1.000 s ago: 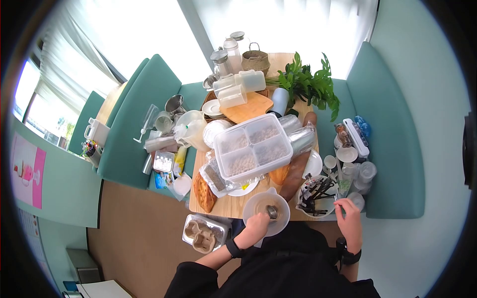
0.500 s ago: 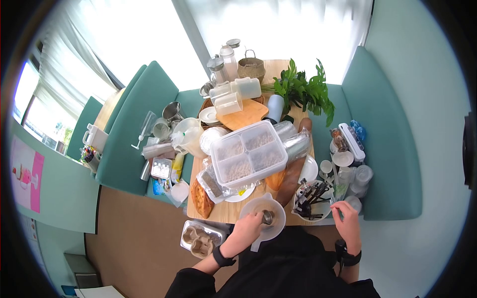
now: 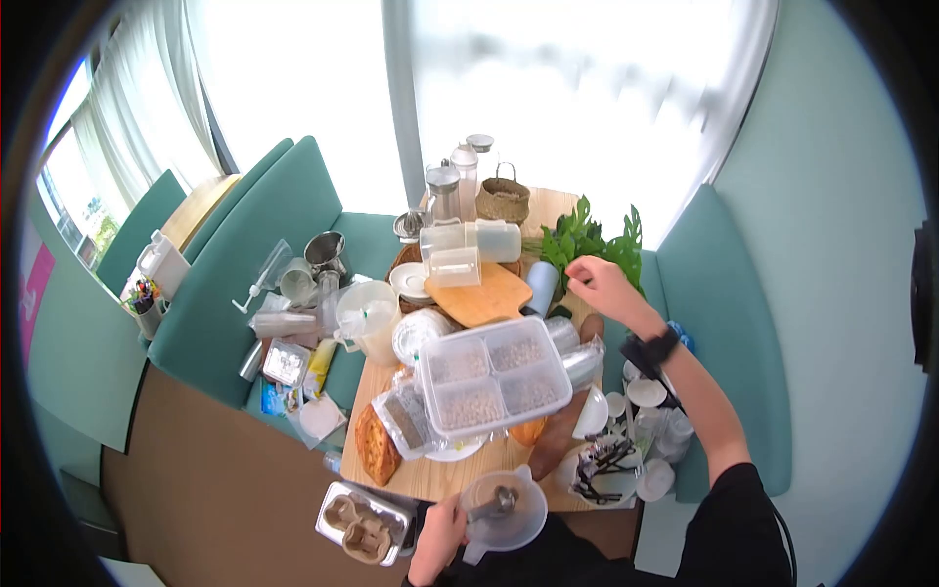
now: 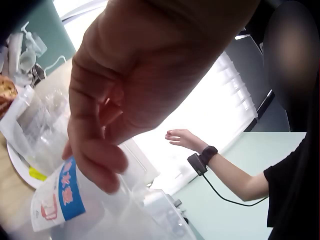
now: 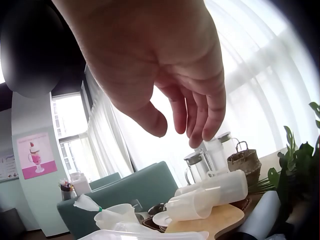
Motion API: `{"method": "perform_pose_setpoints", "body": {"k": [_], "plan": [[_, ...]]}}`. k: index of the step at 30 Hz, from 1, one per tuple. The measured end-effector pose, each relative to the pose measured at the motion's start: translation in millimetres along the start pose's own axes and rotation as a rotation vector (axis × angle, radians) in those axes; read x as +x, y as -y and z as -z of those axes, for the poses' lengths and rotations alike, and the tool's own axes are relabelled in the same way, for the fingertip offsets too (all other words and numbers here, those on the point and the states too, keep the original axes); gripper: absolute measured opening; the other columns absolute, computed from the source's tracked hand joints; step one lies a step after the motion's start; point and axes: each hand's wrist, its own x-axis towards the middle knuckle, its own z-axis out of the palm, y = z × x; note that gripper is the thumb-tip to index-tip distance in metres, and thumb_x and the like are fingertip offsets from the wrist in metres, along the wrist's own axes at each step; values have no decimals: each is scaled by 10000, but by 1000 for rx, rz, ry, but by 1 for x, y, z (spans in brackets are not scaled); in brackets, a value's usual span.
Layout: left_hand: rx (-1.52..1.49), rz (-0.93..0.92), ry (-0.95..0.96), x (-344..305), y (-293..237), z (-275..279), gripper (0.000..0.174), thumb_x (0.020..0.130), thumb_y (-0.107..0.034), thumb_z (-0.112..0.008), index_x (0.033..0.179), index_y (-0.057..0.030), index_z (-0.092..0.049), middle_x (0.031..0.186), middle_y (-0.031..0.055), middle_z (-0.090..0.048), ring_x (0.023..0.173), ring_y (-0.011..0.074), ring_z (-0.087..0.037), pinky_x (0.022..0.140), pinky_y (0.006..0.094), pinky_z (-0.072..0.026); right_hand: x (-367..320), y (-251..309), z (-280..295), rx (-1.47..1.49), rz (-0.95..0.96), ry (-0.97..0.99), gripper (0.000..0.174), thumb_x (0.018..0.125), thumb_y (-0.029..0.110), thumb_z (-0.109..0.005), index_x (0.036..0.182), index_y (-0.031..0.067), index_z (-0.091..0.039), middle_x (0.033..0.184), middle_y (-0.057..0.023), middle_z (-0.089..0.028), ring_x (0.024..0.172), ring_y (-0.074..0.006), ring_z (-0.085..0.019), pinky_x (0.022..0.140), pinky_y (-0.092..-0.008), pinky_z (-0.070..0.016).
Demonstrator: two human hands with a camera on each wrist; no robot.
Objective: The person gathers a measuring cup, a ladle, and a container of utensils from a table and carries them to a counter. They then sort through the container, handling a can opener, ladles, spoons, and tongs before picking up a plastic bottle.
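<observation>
A translucent plastic jug (image 3: pixel 523 533) sits at the near table edge with a metal spoon or scoop (image 3: pixel 503 501) lying in it. My left hand (image 3: pixel 442 533) is at its left rim. In the left wrist view the fingers (image 4: pixel 100 165) curl over the wall beside a blue and white label (image 4: pixel 59 197), seeming to grip it. My right hand (image 3: pixel 603 291) is raised over the far right of the table, near the leafy green plant (image 3: pixel 587 235). Its loosely bent fingers (image 5: pixel 215 112) hold nothing in the right wrist view.
A lidded four-part box (image 3: pixel 497 328) of small pellets fills the middle. Around it lie a wooden board (image 3: pixel 484 293), a bread loaf (image 3: pixel 376 445), clear measuring cups (image 3: pixel 453 269) and a blue-grey cylinder (image 3: pixel 541 279). A tub (image 3: pixel 626 494) of black-handled utensils stands near right.
My right hand has left the utensil tub and reached forward and up to the plant. My left hand has drawn back from inside the jug to its left rim. The head view has shifted.
</observation>
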Motion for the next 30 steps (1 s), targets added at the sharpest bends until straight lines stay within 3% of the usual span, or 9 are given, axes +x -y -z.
{"method": "perform_pose_setpoints", "body": {"k": [4,7,9,11,14,17,24,27,30], "plan": [[95,-151,-185,3,15,12,291,831,-96,-574,1110,-16,-595,760,256,-609,689,306,-659,593,389,-492,105,-66,-63,-102,-66,66,319,758,121,-622,1018,-54,-560,978,-203,-607,931,-287,-609,823,-347,-486],[-58,-134,-185,7,2,27,274,834,-72,-559,1087,29,-589,770,253,-604,684,360,-634,576,411,-478,161,-101,-108,-326,6,115,413,757,113,-588,1132,-39,-509,1108,-213,-565,1046,-326,-554,901,-376,-448],[-67,-240,-261,14,6,24,267,827,-52,-558,1080,19,-607,936,248,-629,864,379,-631,716,378,-507,191,-109,-130,-381,-31,180,480,748,110,-576,1193,-27,-461,1201,-230,-506,1125,-353,-493,952,-392,-410],[-136,-231,-246,18,12,23,280,838,-58,-563,1109,-1,-605,1070,241,-607,934,369,-622,772,358,-503,215,-114,-147,-419,-114,246,588,767,113,-555,1299,-27,-348,1349,-238,-373,1230,-364,-401,1006,-397,-364],[-148,-295,-264,25,31,13,291,848,-75,-571,1132,-22,-603,1151,213,-585,924,342,-633,766,350,-502,238,-126,-170,-449,-237,245,678,807,136,-542,1379,-38,-221,1402,-244,-321,1287,-380,-338,1055,-389,-317],[-168,-256,-237,28,40,8,288,851,-84,-575,1133,-30,-606,1193,182,-574,924,313,-638,772,338,-501,254,-164,-186,-380,-319,177,566,848,134,-521,1347,-16,-300,1391,-224,-322,1236,-400,-386,1008,-426,-362],[-183,-263,-236,32,30,12,288,844,-69,-578,1128,-26,-605,1189,167,-582,946,316,-626,802,332,-489,254,-166,-174,-583,-147,175,265,849,200,-560,961,-33,-619,998,-243,-599,963,-386,-578,833,-452,-470],[-101,-382,-297,35,34,9,292,842,-46,-574,1131,-12,-601,1180,162,-591,841,283,-646,728,319,-507,255,-163,-155,-665,-125,85,247,834,215,-579,847,-20,-655,875,-231,-635,863,-380,-616,774,-457,-492],[-223,-227,-197,34,33,6,292,848,-32,-567,1137,-4,-598,1163,161,-602,654,216,-631,589,300,-505,254,-160,-120,-752,-101,101,209,802,221,-597,801,27,-676,831,-230,-645,825,-367,-628,752,-449,-494]]}}
